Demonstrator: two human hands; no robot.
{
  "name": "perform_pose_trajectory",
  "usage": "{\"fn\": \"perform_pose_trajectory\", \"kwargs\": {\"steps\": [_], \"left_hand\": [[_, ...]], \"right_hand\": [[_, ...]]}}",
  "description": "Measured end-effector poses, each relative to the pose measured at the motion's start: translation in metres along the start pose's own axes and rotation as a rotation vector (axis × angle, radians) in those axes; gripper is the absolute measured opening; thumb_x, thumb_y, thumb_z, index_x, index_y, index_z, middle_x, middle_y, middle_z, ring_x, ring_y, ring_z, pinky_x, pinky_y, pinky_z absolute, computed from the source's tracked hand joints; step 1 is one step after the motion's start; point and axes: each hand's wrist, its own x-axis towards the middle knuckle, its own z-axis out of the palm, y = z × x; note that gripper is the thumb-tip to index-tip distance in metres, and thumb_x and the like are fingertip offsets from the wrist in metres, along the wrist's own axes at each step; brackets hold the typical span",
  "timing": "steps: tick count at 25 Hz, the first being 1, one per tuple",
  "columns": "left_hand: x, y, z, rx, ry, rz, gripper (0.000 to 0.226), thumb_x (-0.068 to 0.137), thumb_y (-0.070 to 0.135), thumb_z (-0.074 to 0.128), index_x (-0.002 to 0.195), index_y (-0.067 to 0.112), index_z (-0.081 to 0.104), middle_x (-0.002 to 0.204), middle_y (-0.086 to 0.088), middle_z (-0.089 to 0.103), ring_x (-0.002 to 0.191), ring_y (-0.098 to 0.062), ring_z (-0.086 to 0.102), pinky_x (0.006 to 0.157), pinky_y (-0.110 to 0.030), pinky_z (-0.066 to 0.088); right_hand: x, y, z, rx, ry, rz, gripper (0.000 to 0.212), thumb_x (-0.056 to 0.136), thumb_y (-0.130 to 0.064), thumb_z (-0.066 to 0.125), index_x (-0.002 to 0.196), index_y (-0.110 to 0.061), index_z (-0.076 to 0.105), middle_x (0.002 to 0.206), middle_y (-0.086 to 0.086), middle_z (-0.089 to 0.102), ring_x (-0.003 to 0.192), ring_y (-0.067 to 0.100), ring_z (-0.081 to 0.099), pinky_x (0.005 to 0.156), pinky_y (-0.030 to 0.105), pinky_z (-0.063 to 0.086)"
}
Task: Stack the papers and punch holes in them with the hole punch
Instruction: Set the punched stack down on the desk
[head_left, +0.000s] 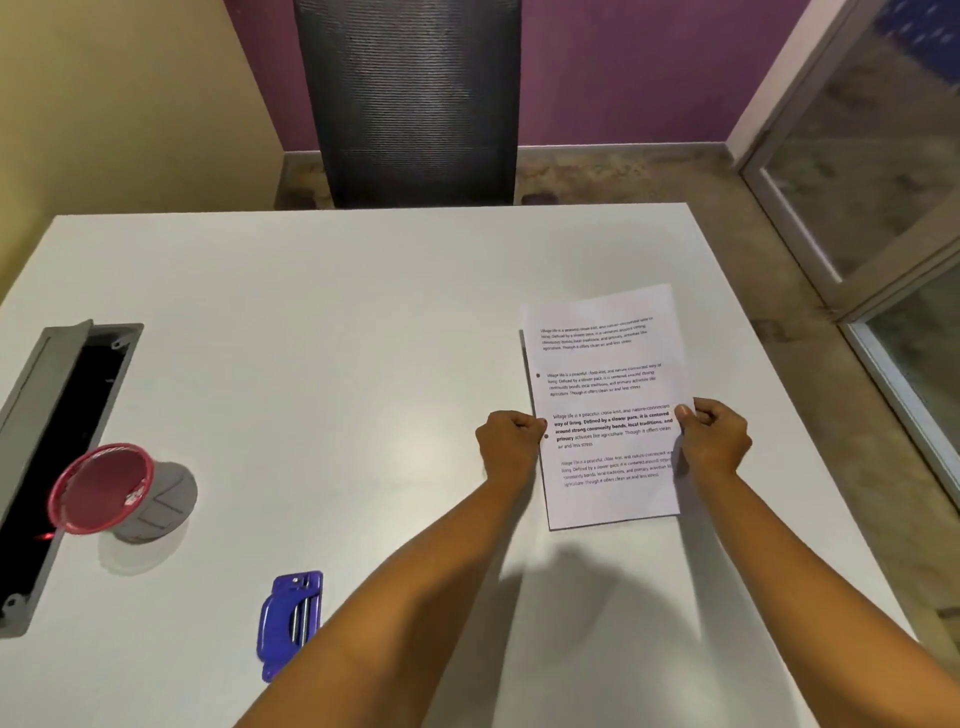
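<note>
A stack of white printed papers (605, 395) is held over the right part of the white table (332, 322), its lower edge close to the tabletop. Two punched holes show along its left margin. My left hand (506, 441) pinches the stack's left edge and my right hand (714, 439) pinches its right edge, thumbs on top. The blue hole punch (288, 621) lies on the table near the front, left of my left forearm, well apart from the papers.
A red-rimmed round object on a grey base (119, 491) stands at the left. Beside it is an open grey cable tray (57, 447) set in the table. A black mesh chair (410, 98) stands behind the far edge. The table's right edge runs near the papers.
</note>
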Motion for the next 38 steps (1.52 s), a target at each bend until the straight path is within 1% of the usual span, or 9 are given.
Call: {"fn": "perform_pose_trajectory", "kwargs": {"steps": [5,9,12,17,22,25,31,34,38], "left_hand": [[0.024,-0.004,0.022,0.041,0.023,-0.051,0.018,0.085,0.012,0.066,0.078,-0.003,0.074,0.088,-0.015,0.076,0.076,-0.022,0.065,0.065,-0.021,0.042],[0.033,-0.007,0.026,0.112,0.033,-0.031,0.026,0.084,0.007,0.065,0.062,-0.007,0.064,0.073,-0.023,0.069,0.076,-0.037,0.065,0.06,-0.033,0.046],[0.037,-0.01,0.028,0.193,0.063,-0.008,0.021,0.083,0.004,0.064,0.078,-0.016,0.062,0.089,-0.033,0.066,0.093,-0.04,0.062,0.067,-0.042,0.048],[0.042,-0.015,0.028,0.256,0.046,-0.003,0.021,0.086,0.01,0.066,0.071,0.007,0.051,0.083,-0.01,0.058,0.08,-0.029,0.062,0.066,-0.028,0.039],[0.045,-0.018,0.03,0.255,0.063,-0.007,0.017,0.086,0.01,0.066,0.077,0.007,0.052,0.083,-0.007,0.058,0.074,-0.021,0.054,0.067,-0.026,0.039],[0.041,-0.019,0.028,0.208,0.068,0.03,0.022,0.087,0.01,0.066,0.073,0.009,0.049,0.082,-0.007,0.058,0.075,-0.019,0.052,0.065,-0.023,0.035],[0.0,-0.038,-0.008,0.181,0.045,0.227,0.015,0.082,0.002,0.065,0.076,0.011,0.054,0.086,-0.016,0.063,0.078,-0.018,0.055,0.062,-0.01,0.038],[-0.034,-0.062,-0.041,0.198,0.048,0.319,0.014,0.082,-0.002,0.062,0.076,0.01,0.056,0.085,-0.011,0.062,0.08,-0.018,0.061,0.071,-0.018,0.047],[-0.079,-0.095,-0.095,0.154,0.144,0.283,0.012,0.083,-0.004,0.06,0.08,0.008,0.062,0.086,-0.004,0.064,0.077,-0.01,0.062,0.062,-0.006,0.041]], "right_hand": [[0.024,0.02,0.021,-0.093,0.008,0.039,0.015,0.085,-0.001,0.065,0.099,0.004,0.068,0.079,0.018,0.065,0.071,0.026,0.058,0.058,0.005,0.032],[0.033,0.028,0.028,-0.131,0.019,0.033,0.022,0.084,-0.003,0.067,0.105,0.001,0.068,0.087,0.02,0.07,0.091,0.031,0.063,0.073,0.009,0.035],[0.034,0.03,0.031,-0.179,0.019,0.004,0.023,0.082,-0.006,0.07,0.104,-0.001,0.068,0.097,0.019,0.07,0.1,0.033,0.062,0.085,0.023,0.039],[0.03,0.035,0.033,-0.206,0.021,-0.104,0.022,0.08,-0.002,0.07,0.101,0.0,0.064,0.098,0.021,0.066,0.091,0.033,0.062,0.079,0.027,0.041],[0.03,0.035,0.032,-0.292,0.03,-0.172,0.024,0.08,-0.002,0.072,0.101,0.005,0.064,0.108,0.027,0.06,0.098,0.036,0.06,0.085,0.036,0.044],[0.031,0.033,0.024,-0.284,-0.013,-0.189,0.024,0.079,-0.004,0.073,0.1,0.004,0.064,0.107,0.026,0.06,0.096,0.036,0.06,0.084,0.033,0.042],[-0.013,0.041,0.002,-0.261,-0.082,-0.378,0.013,0.082,-0.002,0.068,0.094,-0.001,0.065,0.099,0.018,0.062,0.093,0.03,0.057,0.079,0.025,0.037],[-0.053,0.052,-0.006,-0.262,-0.126,-0.504,0.012,0.086,0.0,0.061,0.097,-0.004,0.064,0.102,0.013,0.061,0.099,0.025,0.051,0.082,0.02,0.034],[-0.118,0.068,-0.013,-0.19,-0.286,-0.592,0.02,0.091,0.0,0.051,0.1,-0.013,0.062,0.106,-0.005,0.051,0.105,0.012,0.048,0.087,0.033,0.048]]}}
